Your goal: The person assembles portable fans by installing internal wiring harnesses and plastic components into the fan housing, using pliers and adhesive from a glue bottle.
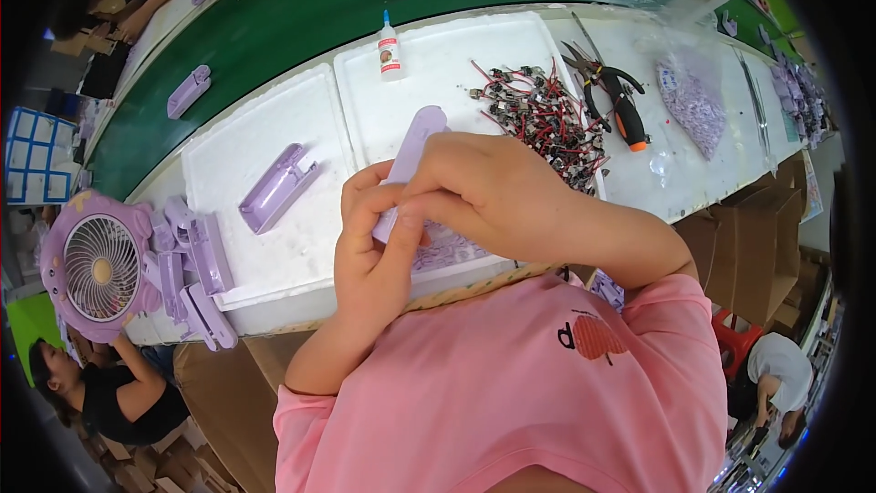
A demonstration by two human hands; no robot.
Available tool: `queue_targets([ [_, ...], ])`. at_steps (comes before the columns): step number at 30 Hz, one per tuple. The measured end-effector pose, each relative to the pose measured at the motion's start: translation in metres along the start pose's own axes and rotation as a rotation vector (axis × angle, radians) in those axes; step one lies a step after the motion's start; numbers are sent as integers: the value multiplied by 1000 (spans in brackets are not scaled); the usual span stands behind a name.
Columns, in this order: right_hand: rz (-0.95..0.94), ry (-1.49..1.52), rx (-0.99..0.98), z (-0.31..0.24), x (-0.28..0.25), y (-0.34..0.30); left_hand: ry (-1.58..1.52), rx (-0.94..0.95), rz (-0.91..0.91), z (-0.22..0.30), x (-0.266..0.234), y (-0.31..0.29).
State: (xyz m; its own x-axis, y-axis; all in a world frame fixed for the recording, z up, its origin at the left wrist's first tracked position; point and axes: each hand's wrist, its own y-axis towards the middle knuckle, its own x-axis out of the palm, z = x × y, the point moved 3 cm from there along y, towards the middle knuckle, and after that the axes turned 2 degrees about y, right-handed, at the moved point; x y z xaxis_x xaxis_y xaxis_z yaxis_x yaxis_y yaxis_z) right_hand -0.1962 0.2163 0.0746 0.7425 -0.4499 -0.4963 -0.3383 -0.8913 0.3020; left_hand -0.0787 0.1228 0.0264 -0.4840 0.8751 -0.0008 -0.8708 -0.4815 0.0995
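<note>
A long, round-ended lilac plastic casing (416,148) is held tilted above the white foam tray by both hands. My left hand (372,236) wraps its fingers around the lower part. My right hand (497,184) is closed at the casing's right side, fingertips meeting the left thumb; whether a small part sits between them is hidden. Below the hands lie small lilac plastic pieces (449,251). Left of them, an open lilac casing (277,190) rests on the tray. To the right is a heap of small dark components with red wires (547,114).
A glue bottle (390,53) stands at the back of the foam tray (438,43). Pliers (598,82), a screwdriver (628,119) and a bag of small parts (693,105) lie right. A purple fan (100,269) and stacked casings (196,256) are left. Behind runs a green conveyor (301,27).
</note>
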Motion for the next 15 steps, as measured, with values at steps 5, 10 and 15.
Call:
queue_targets([
  [5, 22, -195, -86, 2, 5, -2, 80, 60, 52, -3, -5, -1],
  [10, -55, -103, 49, 3, 4, -2, -68, -43, 58, -3, -6, -4],
  [15, -22, 27, 49, 5, -2, -2, -160, -135, 102, -2, -6, -3],
])
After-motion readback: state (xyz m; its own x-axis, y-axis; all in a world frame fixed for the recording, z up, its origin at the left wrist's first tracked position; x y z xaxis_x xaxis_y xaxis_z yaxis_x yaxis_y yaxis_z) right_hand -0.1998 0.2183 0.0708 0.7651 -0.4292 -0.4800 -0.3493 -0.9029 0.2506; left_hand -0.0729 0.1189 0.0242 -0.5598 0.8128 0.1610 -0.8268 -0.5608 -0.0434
